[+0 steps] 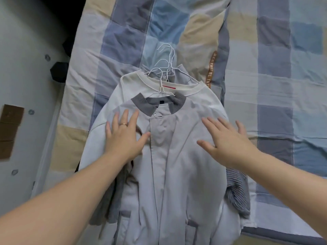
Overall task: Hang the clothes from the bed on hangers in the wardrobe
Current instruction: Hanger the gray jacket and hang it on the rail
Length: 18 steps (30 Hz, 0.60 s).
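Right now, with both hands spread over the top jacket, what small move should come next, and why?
Probably the right hand should slide up to the hanger hooks above the collar and grip the top one. Both it and the left hand are open over the grey jacket, holding nothing, and the jacket already sits on a hanger.

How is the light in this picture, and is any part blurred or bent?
Head view: soft, even, cool light, no glare, faint shadows beside the left hand and right hand on the pale grey jacket with ribbed collar. Head view, edges: the lens seems to curve the left side of the blue-and-beige checked bed cover, and the brown panel there looks smeared.
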Each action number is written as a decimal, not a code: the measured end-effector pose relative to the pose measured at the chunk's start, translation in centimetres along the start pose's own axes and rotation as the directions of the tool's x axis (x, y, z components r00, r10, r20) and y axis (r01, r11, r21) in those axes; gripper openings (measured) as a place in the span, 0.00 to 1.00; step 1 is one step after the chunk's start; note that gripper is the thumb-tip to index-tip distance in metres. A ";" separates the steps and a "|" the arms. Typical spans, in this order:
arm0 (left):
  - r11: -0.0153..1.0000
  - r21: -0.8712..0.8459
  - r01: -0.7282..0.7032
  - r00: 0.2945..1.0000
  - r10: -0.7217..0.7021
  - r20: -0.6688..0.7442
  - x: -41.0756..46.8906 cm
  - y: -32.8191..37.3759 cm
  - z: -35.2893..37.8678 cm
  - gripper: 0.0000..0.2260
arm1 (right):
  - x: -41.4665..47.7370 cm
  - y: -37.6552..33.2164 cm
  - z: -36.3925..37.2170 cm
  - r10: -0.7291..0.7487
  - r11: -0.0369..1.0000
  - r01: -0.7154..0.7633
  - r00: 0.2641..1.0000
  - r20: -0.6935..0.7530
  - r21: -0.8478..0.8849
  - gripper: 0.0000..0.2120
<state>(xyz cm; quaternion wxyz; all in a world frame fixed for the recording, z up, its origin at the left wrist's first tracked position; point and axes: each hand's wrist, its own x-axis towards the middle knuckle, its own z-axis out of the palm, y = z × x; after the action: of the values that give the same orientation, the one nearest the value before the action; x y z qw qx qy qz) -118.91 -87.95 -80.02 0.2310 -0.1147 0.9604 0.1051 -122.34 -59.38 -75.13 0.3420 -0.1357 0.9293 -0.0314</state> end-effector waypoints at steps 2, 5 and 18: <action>1.000 0.010 -0.025 0.998 0.025 -0.060 3.3 -1.0 0.7 0.36 | 3.8 -0.4 0.6 0.000 1.000 0.000 1.000 -0.023 -0.004 0.34; 1.000 -0.013 -0.026 0.993 0.024 -0.118 7.0 -1.7 1.2 0.33 | 8.5 -1.0 1.2 0.004 1.000 -0.005 1.000 -0.017 -0.006 0.33; 0.953 -0.286 -0.102 0.968 0.028 -0.250 7.9 -3.0 0.6 0.15 | 14.3 -0.1 1.9 0.133 0.961 -0.130 0.991 0.004 0.245 0.31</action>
<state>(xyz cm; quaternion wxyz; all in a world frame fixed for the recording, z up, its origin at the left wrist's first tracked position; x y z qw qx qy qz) -124.74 -92.03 -84.66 0.0883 -0.1282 0.9580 0.2407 -131.54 -63.36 -85.56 0.3516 -0.0303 0.9274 -0.1240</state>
